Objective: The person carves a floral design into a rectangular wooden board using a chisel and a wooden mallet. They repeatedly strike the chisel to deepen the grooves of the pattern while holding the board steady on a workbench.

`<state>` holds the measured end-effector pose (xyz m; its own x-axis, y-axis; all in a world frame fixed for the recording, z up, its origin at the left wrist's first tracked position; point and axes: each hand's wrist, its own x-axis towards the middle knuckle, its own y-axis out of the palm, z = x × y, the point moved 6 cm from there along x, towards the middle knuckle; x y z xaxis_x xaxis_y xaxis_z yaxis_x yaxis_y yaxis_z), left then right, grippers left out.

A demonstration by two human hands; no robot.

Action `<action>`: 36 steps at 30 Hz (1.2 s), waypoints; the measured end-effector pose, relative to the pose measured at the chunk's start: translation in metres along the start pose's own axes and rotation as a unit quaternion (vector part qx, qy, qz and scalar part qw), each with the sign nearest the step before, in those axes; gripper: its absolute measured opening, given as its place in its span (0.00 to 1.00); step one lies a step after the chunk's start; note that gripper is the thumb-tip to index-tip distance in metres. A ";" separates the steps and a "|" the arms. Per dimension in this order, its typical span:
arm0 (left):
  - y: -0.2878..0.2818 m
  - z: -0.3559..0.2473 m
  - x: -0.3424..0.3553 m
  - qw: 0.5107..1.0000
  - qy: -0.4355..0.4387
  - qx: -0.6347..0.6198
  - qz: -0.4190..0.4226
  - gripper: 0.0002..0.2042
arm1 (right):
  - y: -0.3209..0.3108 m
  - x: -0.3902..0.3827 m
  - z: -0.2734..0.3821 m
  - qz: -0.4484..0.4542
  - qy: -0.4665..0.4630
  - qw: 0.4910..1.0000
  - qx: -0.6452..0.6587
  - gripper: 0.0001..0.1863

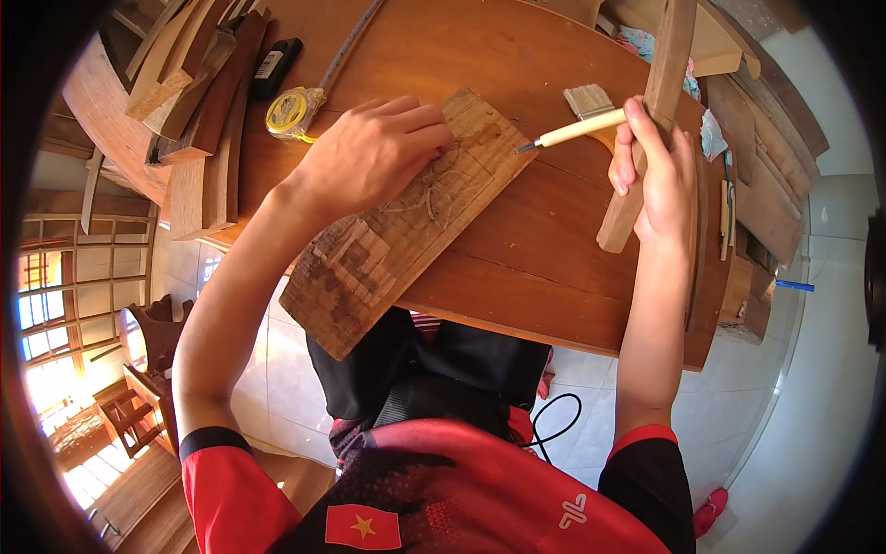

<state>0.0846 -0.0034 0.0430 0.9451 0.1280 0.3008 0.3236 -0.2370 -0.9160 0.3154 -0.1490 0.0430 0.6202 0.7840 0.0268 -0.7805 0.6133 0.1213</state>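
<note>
A carved wooden board (480,171) lies slantwise on the table, its near end jutting past the table's front edge. Cut shapes and curved lines mark its face. Over its upper left part, my left hand (383,152) is closed with curled fingers; their tips are partly hidden, so what they hold, if anything, cannot be made out. To the right, my right hand (660,180) grips a thick wooden stick (669,69) together with a carving chisel (581,127). The chisel has a pale handle, and its dark metal tip points left toward the board's right edge.
A yellow tape measure (291,113) and a black box-shaped object (276,68) sit left on the brown table (544,268). Wood pieces (198,83) are stacked beside them. A flat paintbrush (589,100) lies behind the chisel. More boards (761,166) lean at the right.
</note>
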 end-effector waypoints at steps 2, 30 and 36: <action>0.002 0.001 -0.004 0.999 -0.005 -0.023 -0.026 0.05 | -0.005 -0.003 -0.008 -0.009 0.018 1.000 0.014 0.16; 0.016 0.042 0.025 0.959 -0.166 -0.226 0.031 0.18 | 0.063 0.045 -0.044 0.108 0.097 0.988 -0.041 0.18; 0.029 0.046 0.033 0.941 -0.197 -0.271 0.041 0.19 | 0.053 0.045 -0.051 0.118 0.089 0.988 -0.042 0.16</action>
<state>0.1228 0.0378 0.0142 0.9117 0.4107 0.0150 0.3275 -0.7039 -0.6303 0.2981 -0.0765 -0.0005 0.4031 0.9057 -0.1312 -0.9097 0.4122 0.0500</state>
